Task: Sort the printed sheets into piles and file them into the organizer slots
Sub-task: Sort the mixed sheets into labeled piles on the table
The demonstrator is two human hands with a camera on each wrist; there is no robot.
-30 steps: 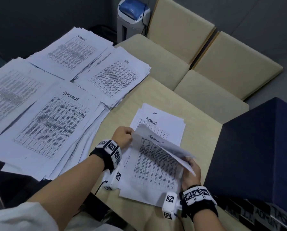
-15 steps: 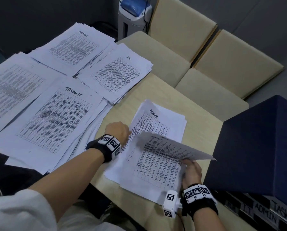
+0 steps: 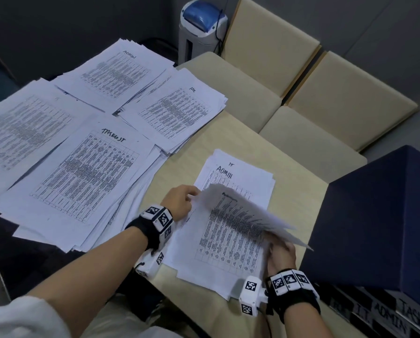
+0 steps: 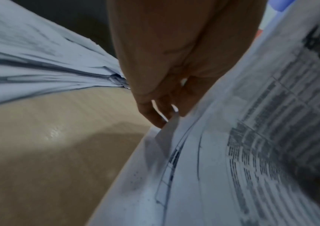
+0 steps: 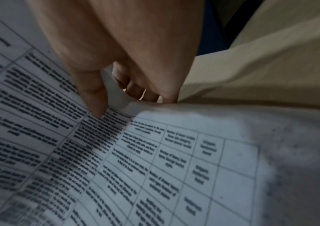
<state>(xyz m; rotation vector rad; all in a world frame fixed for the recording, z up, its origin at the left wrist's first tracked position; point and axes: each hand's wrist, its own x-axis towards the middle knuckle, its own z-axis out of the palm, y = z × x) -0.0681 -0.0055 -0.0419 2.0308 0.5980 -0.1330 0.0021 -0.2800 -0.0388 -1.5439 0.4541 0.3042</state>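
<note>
A stack of printed sheets (image 3: 228, 250) lies before me on the wooden table (image 3: 230, 140). Its top sheet (image 3: 248, 215) arches up off the stack. My left hand (image 3: 193, 192) pinches that sheet's left edge; the left wrist view shows thumb and fingers of the left hand (image 4: 165, 120) nipping a paper corner (image 4: 168, 134). My right hand (image 3: 277, 242) grips the sheet's right edge, and in the right wrist view the right hand (image 5: 112, 99) has its thumb on top and fingers under the curl. The dark blue organizer (image 3: 374, 215) stands at the right, with labelled slots (image 3: 386, 315) below.
Sorted piles cover the left of the table: ADMIN (image 3: 121, 71), HR (image 3: 179, 113), TASKLIST (image 3: 82, 172) and another pile (image 3: 21, 128) at the far left. Cream chairs (image 3: 325, 123) stand beyond the table, and a grey-blue bin (image 3: 201, 28) behind them.
Half a second ago my left hand rested low on the stack while the right held the sheet up. The left hand now pinches the raised sheet's left edge.
</note>
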